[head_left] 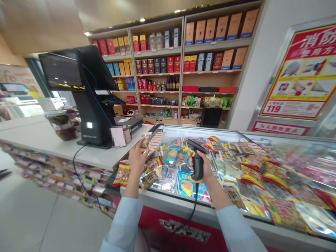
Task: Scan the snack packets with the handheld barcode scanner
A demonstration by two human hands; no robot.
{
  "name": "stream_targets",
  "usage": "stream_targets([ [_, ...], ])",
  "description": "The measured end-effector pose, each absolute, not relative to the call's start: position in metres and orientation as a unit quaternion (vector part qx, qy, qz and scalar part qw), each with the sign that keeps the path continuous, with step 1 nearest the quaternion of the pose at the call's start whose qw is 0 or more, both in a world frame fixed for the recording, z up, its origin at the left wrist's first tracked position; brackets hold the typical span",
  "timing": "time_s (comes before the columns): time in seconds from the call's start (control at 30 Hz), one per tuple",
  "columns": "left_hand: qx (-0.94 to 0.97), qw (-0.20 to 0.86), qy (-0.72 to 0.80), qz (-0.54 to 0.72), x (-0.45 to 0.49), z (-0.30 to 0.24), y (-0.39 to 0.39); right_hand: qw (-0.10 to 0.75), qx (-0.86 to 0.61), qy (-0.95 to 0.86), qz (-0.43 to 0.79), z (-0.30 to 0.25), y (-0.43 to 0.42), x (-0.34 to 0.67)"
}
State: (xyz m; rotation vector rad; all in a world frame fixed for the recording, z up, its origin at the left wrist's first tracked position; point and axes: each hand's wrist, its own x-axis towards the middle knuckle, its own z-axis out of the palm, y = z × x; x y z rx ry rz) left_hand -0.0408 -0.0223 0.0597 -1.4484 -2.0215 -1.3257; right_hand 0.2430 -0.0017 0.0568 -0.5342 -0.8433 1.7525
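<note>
My left hand [137, 159] grips a small snack packet [145, 140] with brown and pale printing, raised over the left end of the freezer. In my right hand [207, 168] is a black barcode scanner [197, 167] with yellow trim, its head tilted up and to the left. A dark cable [193, 210] hangs from the scanner's handle. Beside my left wrist lie more snack packets [151, 177] and a red and yellow nut packet [122, 174]. The scanner and the held packet are apart.
The glass-topped freezer [173, 130] bears many bagged snacks [252, 175] on the right. A cash register [90, 105] stands on the white counter [34, 131] at left, near plastic tubs [64, 126]. Shelves [160, 74] of boxed bottles line the back wall.
</note>
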Motion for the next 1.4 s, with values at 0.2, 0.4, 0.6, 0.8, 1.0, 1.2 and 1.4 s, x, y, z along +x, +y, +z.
stream_targets([
  [0.2, -0.502, 0.235, -0.704, -0.444, -0.05, 0.017, -0.009, 0.476, -0.202, -0.333, 0.789, 0.029, 0.008, 0.176],
  [0.4, -0.536, 0.232, -0.676, -0.45, -0.052, -0.001, -0.005, 0.421, -0.231, -0.334, 0.811, -0.006, 0.007, 0.149],
  [0.6, -0.547, 0.21, -0.67, -0.455, -0.051, 0.002, -0.006, 0.432, -0.213, -0.303, 0.822, -0.01, 0.007, 0.149],
  [0.8, -0.545, 0.215, -0.675, -0.448, -0.052, 0.001, -0.004, 0.447, -0.212, -0.285, 0.821, -0.01, 0.009, 0.148],
  [1.0, -0.548, 0.231, -0.651, -0.472, -0.052, 0.003, -0.009, 0.462, -0.213, -0.28, 0.814, -0.007, 0.008, 0.148],
  [1.2, -0.592, 0.248, -0.619, -0.454, -0.052, 0.003, -0.01, 0.469, -0.244, -0.321, 0.786, -0.008, 0.002, 0.147],
  [1.4, -0.599, 0.243, -0.631, -0.43, -0.052, -0.002, -0.003, 0.497, -0.24, -0.343, 0.76, -0.009, 0.004, 0.144],
])
